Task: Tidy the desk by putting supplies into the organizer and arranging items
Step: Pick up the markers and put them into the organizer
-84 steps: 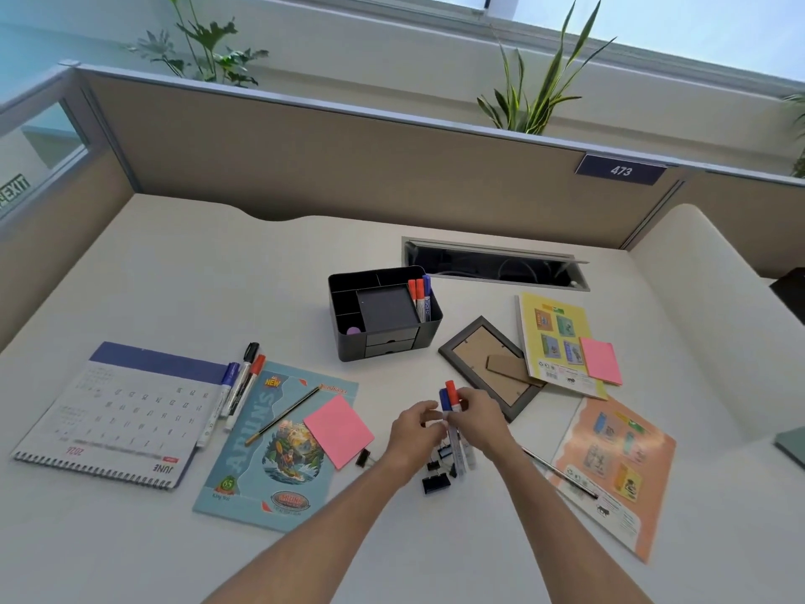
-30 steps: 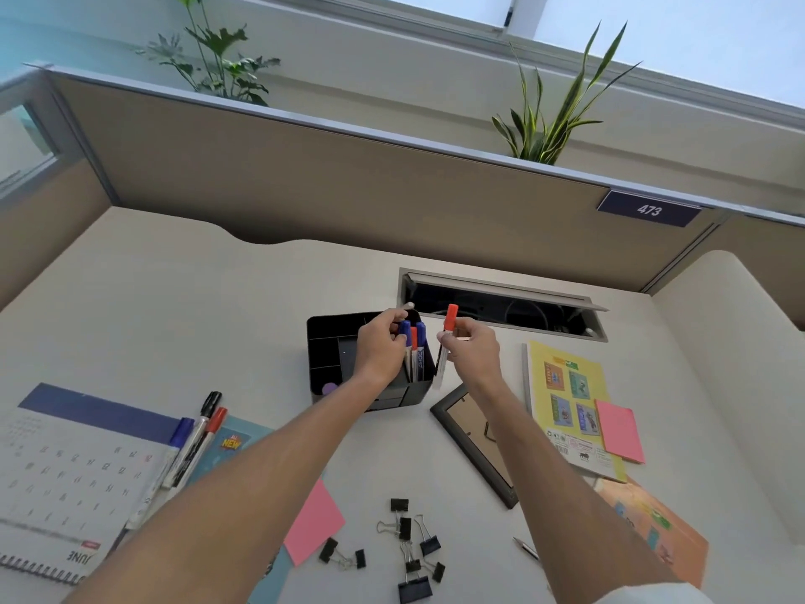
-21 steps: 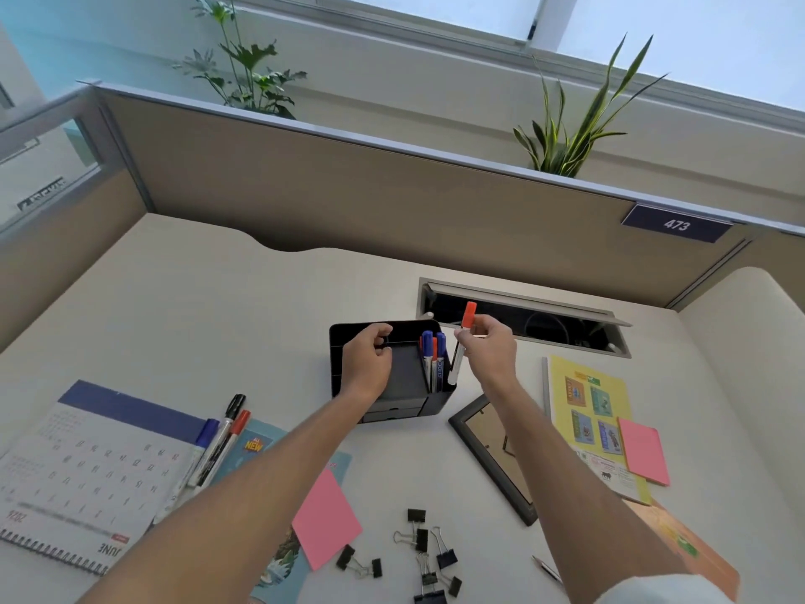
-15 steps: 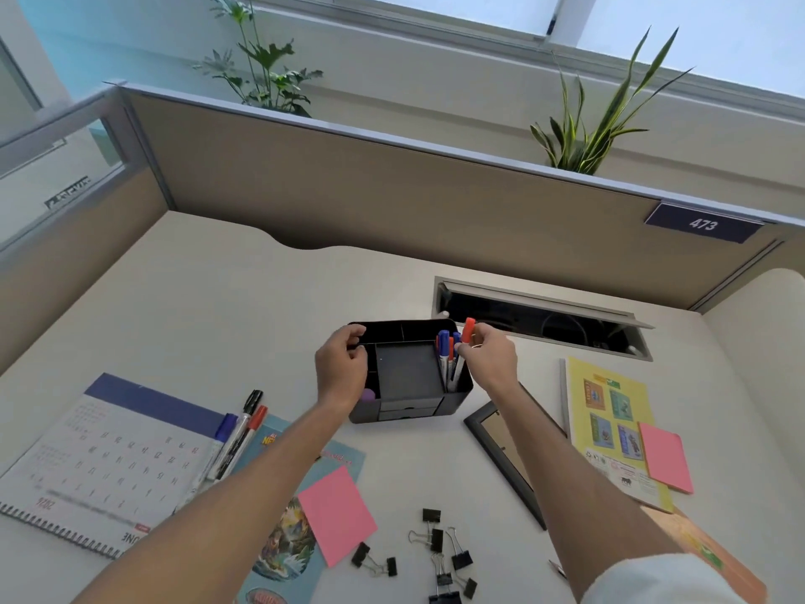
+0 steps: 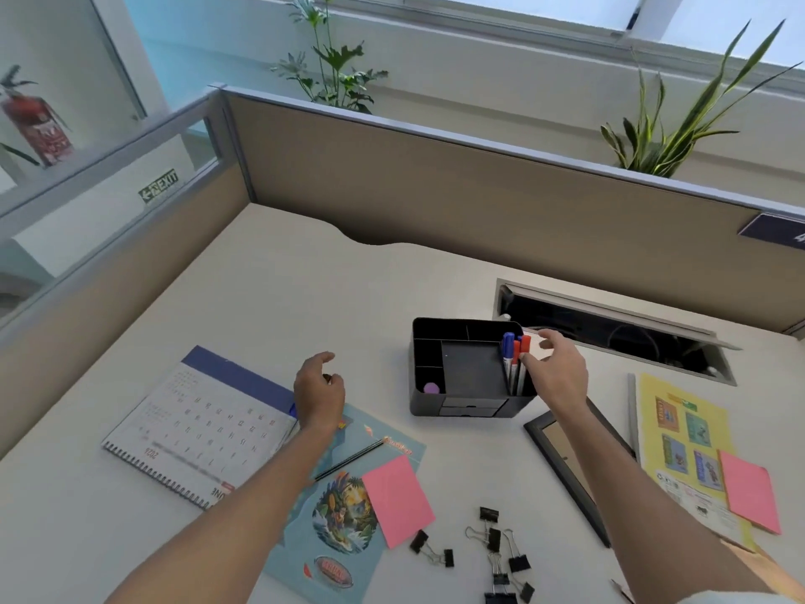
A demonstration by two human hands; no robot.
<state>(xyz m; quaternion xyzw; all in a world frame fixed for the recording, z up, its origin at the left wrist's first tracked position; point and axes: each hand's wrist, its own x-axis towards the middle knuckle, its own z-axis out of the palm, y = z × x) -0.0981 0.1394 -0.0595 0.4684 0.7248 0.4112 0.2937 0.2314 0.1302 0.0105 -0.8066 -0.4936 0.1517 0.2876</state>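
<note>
A black desk organizer (image 5: 470, 368) stands mid-desk with several red- and blue-capped markers (image 5: 514, 355) upright in its right compartment. My right hand (image 5: 555, 370) is at that compartment, fingers spread beside the red cap, holding nothing. My left hand (image 5: 320, 392) hovers with curled fingers between the calendar (image 5: 196, 429) and the blue booklet (image 5: 348, 507), covering the loose markers that lie there; only a blue end and a dark tip show. A pencil (image 5: 348, 459) and a pink sticky note (image 5: 398, 499) lie on the booklet. Several black binder clips (image 5: 496, 547) are scattered near me.
A dark picture frame (image 5: 575, 464) lies right of the organizer, then a yellow sheet (image 5: 684, 451) with a pink note (image 5: 749, 494) on it. An open cable slot (image 5: 610, 333) runs behind the organizer. Beige partitions wall the desk at the back and left.
My right hand has set the red-capped marker into the organizer and let go. My left hand left the organizer's left side and moved left, down over the loose markers. The view turned left.
</note>
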